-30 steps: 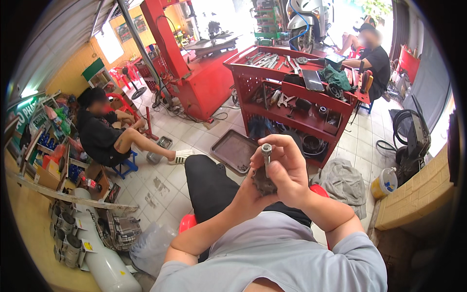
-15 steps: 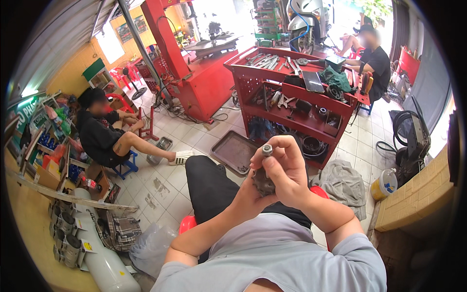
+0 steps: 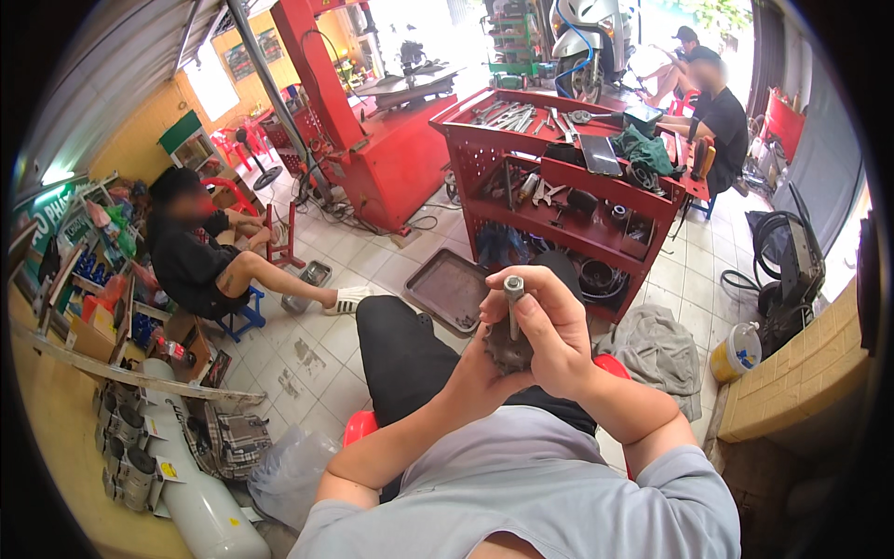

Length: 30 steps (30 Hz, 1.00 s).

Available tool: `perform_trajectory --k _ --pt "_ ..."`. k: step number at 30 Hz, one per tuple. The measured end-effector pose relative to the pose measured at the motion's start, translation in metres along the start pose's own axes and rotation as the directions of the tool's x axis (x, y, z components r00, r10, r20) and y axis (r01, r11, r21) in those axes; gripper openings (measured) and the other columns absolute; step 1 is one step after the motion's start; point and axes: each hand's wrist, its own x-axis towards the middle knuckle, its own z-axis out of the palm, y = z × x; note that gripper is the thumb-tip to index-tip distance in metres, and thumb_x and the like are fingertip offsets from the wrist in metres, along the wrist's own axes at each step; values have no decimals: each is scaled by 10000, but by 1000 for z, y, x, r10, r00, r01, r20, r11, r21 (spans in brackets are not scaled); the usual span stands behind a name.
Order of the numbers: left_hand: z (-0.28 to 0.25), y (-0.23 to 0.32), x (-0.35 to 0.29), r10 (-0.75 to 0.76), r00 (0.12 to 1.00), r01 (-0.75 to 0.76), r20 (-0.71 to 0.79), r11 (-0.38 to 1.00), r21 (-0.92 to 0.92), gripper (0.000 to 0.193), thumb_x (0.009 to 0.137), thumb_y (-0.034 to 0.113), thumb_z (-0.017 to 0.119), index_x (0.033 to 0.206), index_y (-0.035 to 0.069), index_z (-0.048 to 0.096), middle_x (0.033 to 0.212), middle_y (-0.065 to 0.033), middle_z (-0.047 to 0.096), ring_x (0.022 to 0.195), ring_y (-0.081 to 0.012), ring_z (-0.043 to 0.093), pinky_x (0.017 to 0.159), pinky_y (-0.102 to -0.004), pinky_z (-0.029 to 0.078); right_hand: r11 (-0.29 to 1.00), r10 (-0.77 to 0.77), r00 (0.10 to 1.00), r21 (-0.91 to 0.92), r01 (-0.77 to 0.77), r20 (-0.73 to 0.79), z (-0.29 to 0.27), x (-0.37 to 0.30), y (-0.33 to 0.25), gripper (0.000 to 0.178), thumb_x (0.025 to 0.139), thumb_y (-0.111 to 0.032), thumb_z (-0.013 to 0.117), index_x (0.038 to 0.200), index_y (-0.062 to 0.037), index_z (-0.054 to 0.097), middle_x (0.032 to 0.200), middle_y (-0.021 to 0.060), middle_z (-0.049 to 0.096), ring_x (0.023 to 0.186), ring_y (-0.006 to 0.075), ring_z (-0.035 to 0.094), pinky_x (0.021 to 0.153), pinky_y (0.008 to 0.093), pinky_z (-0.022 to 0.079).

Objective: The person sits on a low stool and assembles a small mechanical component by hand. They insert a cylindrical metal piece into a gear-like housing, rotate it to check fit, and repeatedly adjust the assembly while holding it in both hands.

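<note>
In front of my chest, my left hand is wrapped round a dark, toothed metal part like a small sprocket. A bolt with a hex-shaped top end stands upright over the toothed part. Its lower end runs down against that part; I cannot tell whether it passes through. My right hand is closed round the bolt, the thumb beside its shaft and the fingers curled behind it. The left fingers are partly hidden behind the toothed part.
Ahead stands a red tool cart with wrenches on top. A metal drip tray lies on the tiles before it. A seated person is at the left, another beyond the cart. Grey cloth and a white bucket are at the right.
My right fingers have shifted off the bolt's top, and more of its shaft now shows above the toothed part. My left hand has barely moved.
</note>
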Motion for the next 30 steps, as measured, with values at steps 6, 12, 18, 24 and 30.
perform_trajectory --k 6,12,18,24,30 --pt "1 4 4 73 997 -72 -37 997 6 551 782 251 709 1209 -11 478 1235 -168 474 1167 -305 455 978 -395 365 996 -85 996 -31 85 -6 -2 0 10 297 948 -121 462 1217 -39 368 949 88 560 839 128 532 809 304 447" --pt "-1 1 1 20 1000 -20 -1 1000 9 619 782 241 712 1259 -17 415 1250 -171 457 1141 -299 482 964 -387 381 999 -48 999 -11 48 -18 2 -1 2 278 976 -167 406 1206 -12 430 933 77 563 843 118 535 813 285 445" --pt "2 1 0 -18 999 15 -36 996 -92 590 778 246 721 1234 -12 451 1243 -171 460 1149 -292 475 965 -380 381 991 -128 992 -48 127 -20 0 -1 10 227 958 -110 460 1166 -21 445 935 39 550 827 82 527 758 239 443" --pt "1 2 2 32 999 -32 -28 999 -11 544 780 231 715 1212 -5 483 1229 -169 480 1142 -293 485 964 -385 382 999 -33 998 40 35 -60 1 -2 7 243 941 -132 476 1152 -22 426 937 92 564 844 134 544 796 299 458" --pt "-1 -4 -3 46 999 -47 10 995 84 600 774 226 723 1247 -11 441 1202 -167 499 1145 -288 484 959 -383 386 984 -122 992 -124 125 32 -2 -2 6 210 944 -122 482 1121 -11 452 941 80 565 841 129 556 785 294 467"
